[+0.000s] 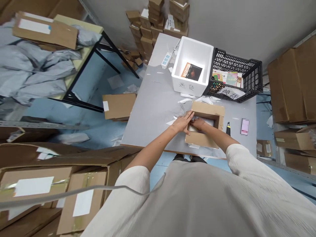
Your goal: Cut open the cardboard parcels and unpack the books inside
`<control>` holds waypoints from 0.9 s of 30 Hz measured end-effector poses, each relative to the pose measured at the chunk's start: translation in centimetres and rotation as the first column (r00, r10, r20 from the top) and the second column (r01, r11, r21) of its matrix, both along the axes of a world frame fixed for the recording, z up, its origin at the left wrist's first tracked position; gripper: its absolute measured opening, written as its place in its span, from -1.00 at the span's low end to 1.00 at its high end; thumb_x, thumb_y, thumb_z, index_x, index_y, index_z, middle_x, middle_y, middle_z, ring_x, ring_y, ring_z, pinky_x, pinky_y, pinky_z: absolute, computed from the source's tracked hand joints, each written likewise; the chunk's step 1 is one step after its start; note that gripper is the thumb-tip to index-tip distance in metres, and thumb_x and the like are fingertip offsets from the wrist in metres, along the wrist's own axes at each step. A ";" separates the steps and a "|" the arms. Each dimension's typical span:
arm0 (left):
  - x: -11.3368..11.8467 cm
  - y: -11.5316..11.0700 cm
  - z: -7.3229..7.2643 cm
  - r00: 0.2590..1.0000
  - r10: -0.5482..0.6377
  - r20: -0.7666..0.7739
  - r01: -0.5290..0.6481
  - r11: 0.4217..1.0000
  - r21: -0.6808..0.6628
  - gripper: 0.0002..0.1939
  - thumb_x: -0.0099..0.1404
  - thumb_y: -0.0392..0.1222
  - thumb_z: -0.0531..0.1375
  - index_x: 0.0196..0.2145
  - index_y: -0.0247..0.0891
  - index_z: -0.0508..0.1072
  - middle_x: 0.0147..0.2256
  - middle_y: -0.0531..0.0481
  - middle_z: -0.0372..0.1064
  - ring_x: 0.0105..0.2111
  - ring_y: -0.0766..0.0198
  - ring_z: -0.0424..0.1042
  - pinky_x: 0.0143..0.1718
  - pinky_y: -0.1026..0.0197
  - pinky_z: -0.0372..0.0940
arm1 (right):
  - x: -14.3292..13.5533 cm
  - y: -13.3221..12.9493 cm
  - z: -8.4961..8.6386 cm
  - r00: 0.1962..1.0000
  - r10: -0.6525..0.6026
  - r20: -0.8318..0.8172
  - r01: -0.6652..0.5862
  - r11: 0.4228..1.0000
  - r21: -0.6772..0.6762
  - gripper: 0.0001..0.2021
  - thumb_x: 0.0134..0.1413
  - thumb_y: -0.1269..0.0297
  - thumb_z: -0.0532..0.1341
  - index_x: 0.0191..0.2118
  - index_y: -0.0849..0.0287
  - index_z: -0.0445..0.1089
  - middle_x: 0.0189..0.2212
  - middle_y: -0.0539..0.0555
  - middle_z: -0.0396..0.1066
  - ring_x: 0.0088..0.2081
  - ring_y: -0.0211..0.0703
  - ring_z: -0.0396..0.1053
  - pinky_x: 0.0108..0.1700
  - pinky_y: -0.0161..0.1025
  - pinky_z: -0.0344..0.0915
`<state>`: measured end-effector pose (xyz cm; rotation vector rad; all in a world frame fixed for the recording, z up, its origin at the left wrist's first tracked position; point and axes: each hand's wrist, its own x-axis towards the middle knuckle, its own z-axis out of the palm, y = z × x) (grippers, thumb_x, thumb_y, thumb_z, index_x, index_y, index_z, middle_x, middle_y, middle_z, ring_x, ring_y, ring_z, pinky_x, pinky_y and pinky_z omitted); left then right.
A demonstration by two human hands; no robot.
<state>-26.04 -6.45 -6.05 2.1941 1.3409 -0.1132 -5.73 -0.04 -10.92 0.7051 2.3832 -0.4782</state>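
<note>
An open cardboard box (201, 139) stands near the front edge of the grey table, its flaps folded outward. My left hand (183, 122) is at the box's left end, gripping that wall with the thumb apart from the fingers. Down inside the box, my right hand (198, 124) reaches toward the same left end; its fingertips are hidden, so I cannot tell what they hold. Something white (207, 122) lies in the box beside that hand. To the right of the box rest a black utility knife (228, 129) and a pink, blurred phone-sized item (244, 126).
Behind the box stand a white foam bin (191, 86) with a booklet (192, 71) and a black plastic crate (237, 65) holding several printed items. A power strip (166, 60) lies at the back left. Stacked cartons (148, 33) and grey parcels (37, 65) surround the table (148, 108).
</note>
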 end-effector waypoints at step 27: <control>0.0 -0.2 0.3 0.999 0.011 -0.040 -0.011 1.000 -0.007 0.76 0.11 0.50 0.54 0.70 -0.23 -0.61 0.68 -0.54 -0.64 0.45 -0.53 0.39 0.35 -0.19 0.37 | -1.1 -0.3 0.0 0.994 0.113 -0.007 -0.110 0.980 0.163 -0.45 0.20 0.37 0.35 0.32 0.16 0.59 0.38 0.32 0.53 0.50 0.32 0.22 0.49 0.19 0.18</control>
